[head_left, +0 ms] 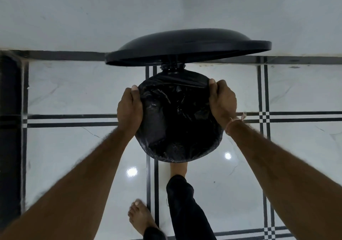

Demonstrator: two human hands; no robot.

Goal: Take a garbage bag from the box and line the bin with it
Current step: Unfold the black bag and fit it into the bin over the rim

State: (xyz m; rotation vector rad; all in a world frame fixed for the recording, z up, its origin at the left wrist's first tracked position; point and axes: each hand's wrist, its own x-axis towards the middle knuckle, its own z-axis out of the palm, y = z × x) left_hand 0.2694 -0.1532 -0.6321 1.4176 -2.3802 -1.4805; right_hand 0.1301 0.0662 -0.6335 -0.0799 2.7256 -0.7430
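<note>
A round black bin stands on the floor below me with its black lid raised at the back. A black garbage bag fills the bin's mouth, and its edge is folded over the rim all round. My left hand grips the bag's edge on the left side of the rim. My right hand grips the bag's edge on the right side. The bin's body is hidden beneath the bag. The box of bags is out of view.
My right foot is at the bin's front base, under a black trouser leg. My left foot stands further back. The white tiled floor has dark stripe lines. A white wall rises behind the bin.
</note>
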